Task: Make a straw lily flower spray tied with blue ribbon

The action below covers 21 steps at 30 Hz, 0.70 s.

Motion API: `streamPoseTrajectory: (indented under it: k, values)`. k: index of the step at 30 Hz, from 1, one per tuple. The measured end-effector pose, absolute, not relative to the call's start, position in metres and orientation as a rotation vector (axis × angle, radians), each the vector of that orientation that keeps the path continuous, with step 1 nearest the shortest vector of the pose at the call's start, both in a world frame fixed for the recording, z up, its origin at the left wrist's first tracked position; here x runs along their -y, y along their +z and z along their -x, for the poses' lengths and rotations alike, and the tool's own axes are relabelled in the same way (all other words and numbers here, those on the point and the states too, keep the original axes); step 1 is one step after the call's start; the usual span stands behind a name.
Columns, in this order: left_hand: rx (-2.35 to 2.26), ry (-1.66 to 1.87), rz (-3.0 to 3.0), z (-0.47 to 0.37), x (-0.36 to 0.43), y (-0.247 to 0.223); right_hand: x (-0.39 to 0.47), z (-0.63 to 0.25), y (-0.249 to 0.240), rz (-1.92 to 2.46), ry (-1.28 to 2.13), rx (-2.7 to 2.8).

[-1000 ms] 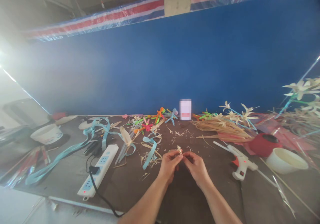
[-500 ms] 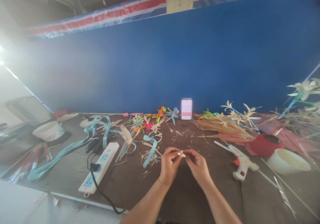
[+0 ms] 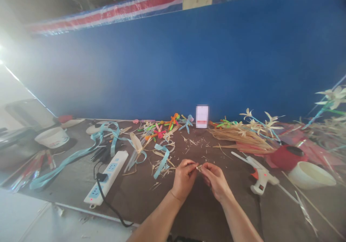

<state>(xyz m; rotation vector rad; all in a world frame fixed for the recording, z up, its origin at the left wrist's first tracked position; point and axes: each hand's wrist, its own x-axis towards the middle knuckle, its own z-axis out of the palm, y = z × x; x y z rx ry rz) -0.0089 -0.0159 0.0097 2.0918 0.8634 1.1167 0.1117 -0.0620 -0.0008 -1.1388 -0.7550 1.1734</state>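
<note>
Close together over the middle of the dark tabletop, my left hand (image 3: 185,179) and my right hand (image 3: 215,179) are both closed in a pinch. Between their fingertips is a small cream-coloured flower (image 3: 199,167), mostly covered by the fingers now. Both hands appear to grip it, one from each side. Left of my hands lie a curl of light blue ribbon (image 3: 162,161) and pale straw scraps. To the right of my right hand rests a white glue gun (image 3: 261,177) with an orange trigger and a glue stick in its back.
A white power strip (image 3: 106,180) with a black plug and cord lies on the left, near a white bowl (image 3: 51,139). At right are a red pot (image 3: 288,157), a cream bowl (image 3: 312,175), dried straw (image 3: 240,138) and straw flowers. A blue panel (image 3: 173,65) rises behind.
My right hand has turned and its fingers have curled closer around the flower, hiding more of it. The fingertips of both hands have drawn nearer each other.
</note>
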Motion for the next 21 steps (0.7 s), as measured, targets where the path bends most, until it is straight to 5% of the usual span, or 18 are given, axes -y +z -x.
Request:
streamPoseTrajectory:
  k: [21]
  values:
    - [-0.784,1.069,-2.015,0.0077,0.0180,0.0164,0.0627,-0.1160,0.0026,1.021,1.378,0.645]
